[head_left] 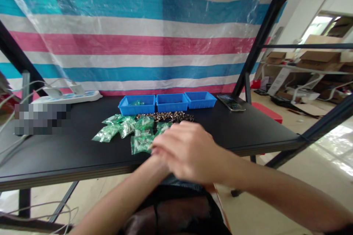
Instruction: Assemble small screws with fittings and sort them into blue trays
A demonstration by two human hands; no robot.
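My right hand (187, 150) lies over my left hand (160, 159) at the table's front edge, with its fingers bent and close together. It covers most of my left hand, so the left fingers are hidden. Whether anything sits between the two hands cannot be made out. Just beyond them are several green-tinted clear plastic bags (142, 143) holding small pale, rod-like pieces. Behind the bags, small shiny brassy metal pieces (158, 116) lie loose beside a heap of dark screw-like pieces (182, 117).
Three blue trays stand in a row: left (137, 109), with some green plastic inside, middle (171, 107) and right (200, 103). A phone (231, 103) lies right on the black table (82, 154). A power strip (79, 97) with cables sits left, near a blurred-out object. Striped sheeting hangs behind.
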